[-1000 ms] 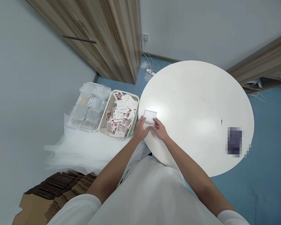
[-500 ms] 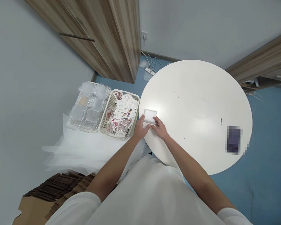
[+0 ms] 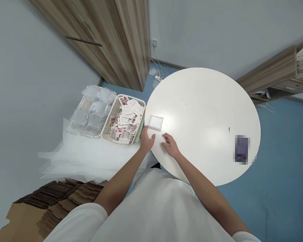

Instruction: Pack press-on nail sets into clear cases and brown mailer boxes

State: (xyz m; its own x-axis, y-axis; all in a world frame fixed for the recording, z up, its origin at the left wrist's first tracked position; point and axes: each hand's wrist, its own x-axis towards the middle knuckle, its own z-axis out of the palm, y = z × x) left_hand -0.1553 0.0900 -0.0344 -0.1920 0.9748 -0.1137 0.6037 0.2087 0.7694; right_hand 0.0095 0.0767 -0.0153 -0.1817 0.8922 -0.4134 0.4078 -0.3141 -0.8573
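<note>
A small flat white packet, apparently in a clear sleeve (image 3: 156,123), lies on the left side of the round white table (image 3: 204,101). Just below its left corner is my left hand (image 3: 146,140), fingers apart and holding nothing; whether a fingertip touches the packet I cannot tell. My right hand (image 3: 170,145) hovers lower right of the packet, apart from it, with fingers loosely bent and nothing in them. Left of the table stands a cream basket (image 3: 104,133) with many printed cards and small clear packs (image 3: 126,133) in it.
Clear plastic boxes (image 3: 92,109) fill a tray beyond the basket. White foam sheets (image 3: 83,156) and folded brown cardboard (image 3: 25,218) lie nearer my left side. A blurred dark rectangle (image 3: 241,148) rests at the table's right. A wooden cabinet (image 3: 116,40) stands behind.
Both hands have let go of the packet, and it now lies on the table. My right hand has drawn back from it. The whole view has shifted slightly.
</note>
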